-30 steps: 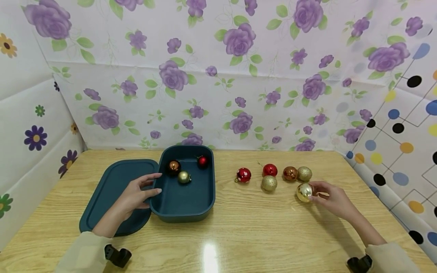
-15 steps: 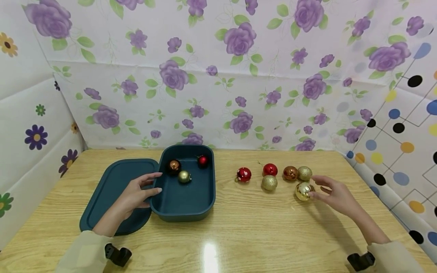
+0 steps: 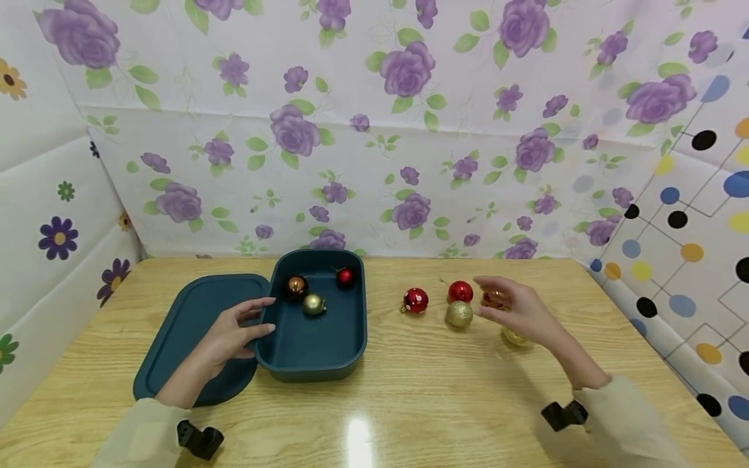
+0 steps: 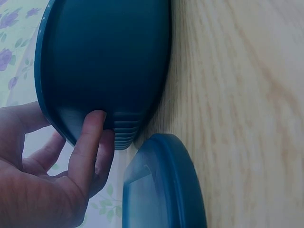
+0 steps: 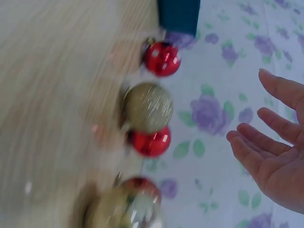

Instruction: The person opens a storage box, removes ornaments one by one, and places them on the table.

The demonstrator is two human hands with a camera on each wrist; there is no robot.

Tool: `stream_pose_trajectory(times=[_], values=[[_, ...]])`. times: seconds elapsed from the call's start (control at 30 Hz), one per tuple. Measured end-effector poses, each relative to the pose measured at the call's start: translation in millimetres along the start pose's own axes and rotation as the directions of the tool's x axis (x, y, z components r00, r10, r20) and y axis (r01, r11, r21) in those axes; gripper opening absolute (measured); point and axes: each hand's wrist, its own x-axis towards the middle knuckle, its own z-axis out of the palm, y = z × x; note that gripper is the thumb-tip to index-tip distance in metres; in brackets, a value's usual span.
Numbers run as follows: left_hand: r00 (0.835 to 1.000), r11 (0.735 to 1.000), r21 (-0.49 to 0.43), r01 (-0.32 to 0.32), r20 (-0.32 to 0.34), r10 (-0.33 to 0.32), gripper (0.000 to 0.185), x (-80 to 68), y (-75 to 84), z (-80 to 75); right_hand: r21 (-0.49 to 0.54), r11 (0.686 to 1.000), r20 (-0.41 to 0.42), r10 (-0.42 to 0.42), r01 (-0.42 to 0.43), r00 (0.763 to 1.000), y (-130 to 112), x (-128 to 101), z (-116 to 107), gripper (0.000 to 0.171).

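On the far left, the flat dark teal plastic lid (image 3: 187, 331) lies on the light wooden table (image 3: 409, 403). Your left hand (image 3: 231, 335) rests across it and holds the near left edge of the deep dark teal plastic box (image 3: 318, 361), with your thumb on the rim and your fingers (image 4: 88, 142) curled against its outside wall. Inside the box sit three small balls, one shiny copper, one dull gold and one shiny red. To the right of the box, on the bare table, is a row of round Christmas balls. First comes a red ball with white dots (image 3: 415, 300), then a sparkly gold glitter ball (image 3: 459, 314) with a shiny red ball (image 3: 460, 291) just behind it. Your right hand (image 3: 517, 312) hovers right beside these, much nearer than your left. Its fingers are spread loose and straight and hold nothing. The sparkly gold ball lies just left of your fingertips. It is round, so it has no long side. More balls sit half hidden under your palm.
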Motion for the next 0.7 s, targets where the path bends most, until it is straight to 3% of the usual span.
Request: stream_pose_trajectory(times=[0.23,0.43,0.7], values=[[1.000,1.000,0.012,0.002,-0.003,-0.002,0.058,0.2,-0.5,-0.2,0.058,0.996,0.059,-0.076,0.073,0.995,-33,42,35,0.051],[1.000,1.000,0.012,0.006,-0.001,-0.006,0.059,-0.2,0.4,-0.1,0.143,0.986,0.103,-0.104,0.089,0.989,-51,75,66,0.051],[1.000,1.000,0.016,0.006,-0.001,-0.006,0.060,-0.2,-0.5,-0.3,0.180,0.978,0.128,-0.125,0.101,0.984,-69,107,107,0.052]])
